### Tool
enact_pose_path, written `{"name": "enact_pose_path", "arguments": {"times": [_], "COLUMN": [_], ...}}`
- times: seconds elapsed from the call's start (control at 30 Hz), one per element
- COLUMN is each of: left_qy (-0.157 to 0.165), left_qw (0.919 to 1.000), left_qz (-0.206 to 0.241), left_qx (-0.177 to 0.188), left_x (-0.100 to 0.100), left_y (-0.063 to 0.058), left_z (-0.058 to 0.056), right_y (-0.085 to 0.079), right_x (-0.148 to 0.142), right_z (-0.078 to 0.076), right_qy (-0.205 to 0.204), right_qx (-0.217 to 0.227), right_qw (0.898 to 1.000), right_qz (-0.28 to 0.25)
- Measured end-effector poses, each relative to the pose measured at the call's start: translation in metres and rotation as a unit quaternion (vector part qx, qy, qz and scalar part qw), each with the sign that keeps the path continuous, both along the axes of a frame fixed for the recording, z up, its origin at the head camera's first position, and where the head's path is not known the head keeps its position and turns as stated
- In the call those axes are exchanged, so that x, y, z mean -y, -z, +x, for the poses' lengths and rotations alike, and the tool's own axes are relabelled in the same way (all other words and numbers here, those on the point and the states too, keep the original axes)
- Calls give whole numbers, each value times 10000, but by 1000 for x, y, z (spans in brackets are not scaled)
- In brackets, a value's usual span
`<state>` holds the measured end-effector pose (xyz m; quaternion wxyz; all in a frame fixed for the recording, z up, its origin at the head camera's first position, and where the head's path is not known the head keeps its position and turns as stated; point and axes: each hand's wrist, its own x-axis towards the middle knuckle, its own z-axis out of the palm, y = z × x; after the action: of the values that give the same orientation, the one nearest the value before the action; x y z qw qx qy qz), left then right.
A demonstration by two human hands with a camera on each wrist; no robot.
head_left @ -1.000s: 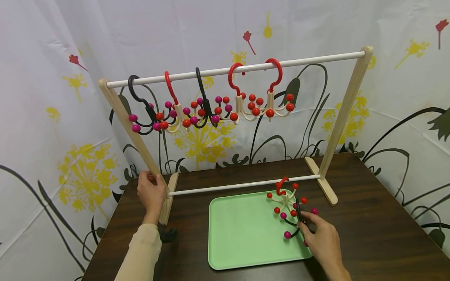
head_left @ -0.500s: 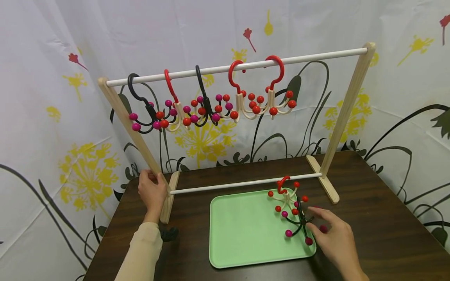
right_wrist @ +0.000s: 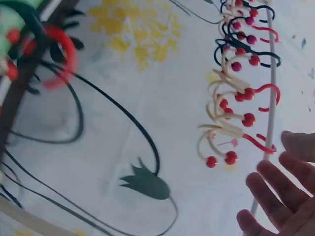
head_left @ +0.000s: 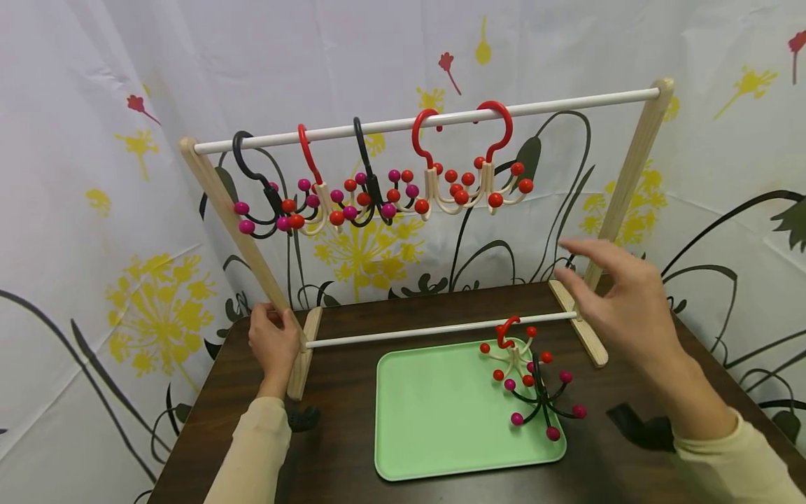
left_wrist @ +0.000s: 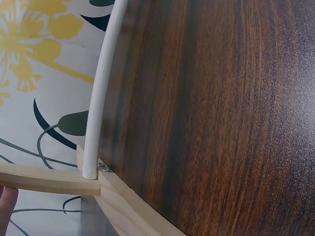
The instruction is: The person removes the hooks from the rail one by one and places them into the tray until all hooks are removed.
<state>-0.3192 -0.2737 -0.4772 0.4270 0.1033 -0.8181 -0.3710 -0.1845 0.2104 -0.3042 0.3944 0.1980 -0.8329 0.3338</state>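
- On the green tray point(head_left: 434, 420), two hangers are laid: a pale hanger with a red hook point(head_left: 513, 358) in the far right corner and a black hanger with pink balls point(head_left: 543, 400) nearer, with part of it reaching past the right rim. Whether they are in contact cannot be told.
- From the upper rail point(head_left: 585, 106), five hangers are hung, all left of its bare right end; the rightmost hanger point(head_left: 488, 178) is red-hooked.
- By the left hand point(head_left: 275, 341), the foot of the left post point(head_left: 236, 217) is held, its grip closed round the wood, apparently to keep the stand steady on the table point(head_left: 340, 448).
- By the right hand point(head_left: 630, 301), nothing is held: its grip is spread, thumb and fingers well apart, raised in front of the right post point(head_left: 639, 140).
- The step in hand is judged to be the gap between two transfers, with the hangers probably being taken down to the tray one at a time.
- For the next move, the rightmost hanger would likely have to be pinched and its hook lifted clear of the rail, without its neighbour point(head_left: 430, 183) being snagged.
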Motion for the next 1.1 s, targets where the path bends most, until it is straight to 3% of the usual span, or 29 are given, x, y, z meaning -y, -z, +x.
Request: {"name": "enact_pose_path", "arguments": {"times": [0.07, 0.2, 0.37, 0.47, 0.63, 0.87, 1.1], "left_qy": [-3, 17, 32, 15, 20, 1, 29], "left_qw": [10000, 10000, 10000, 10000, 10000, 10000, 10000], "left_qz": [-6, -17, -17, -26, -36, -48, -44], "left_qx": [6, 0, 21, 27, 12, -32, -29], "left_x": [-1, -2, 0, 1, 1, 1, 0], "left_y": [-1, -1, 0, 1, 0, 1, 0], "left_z": [1, 1, 0, 0, 0, -1, -1], "right_y": [-20, -49, -70, -77, -86, -90, -89], "right_x": [1, 6, 13, 16, 24, 34, 38], "right_z": [-17, -52, -87, -102, -119, -134, -139], "right_qy": [-138, -200, -210, -259, -288, -380, -289], "right_qx": [-71, 313, 1172, 1378, 1755, 2701, 3012], "right_qw": [9999, 9992, 9926, 9898, 9839, 9621, 9531], "right_qz": [-32, -163, -226, -255, -157, 59, -22]}}
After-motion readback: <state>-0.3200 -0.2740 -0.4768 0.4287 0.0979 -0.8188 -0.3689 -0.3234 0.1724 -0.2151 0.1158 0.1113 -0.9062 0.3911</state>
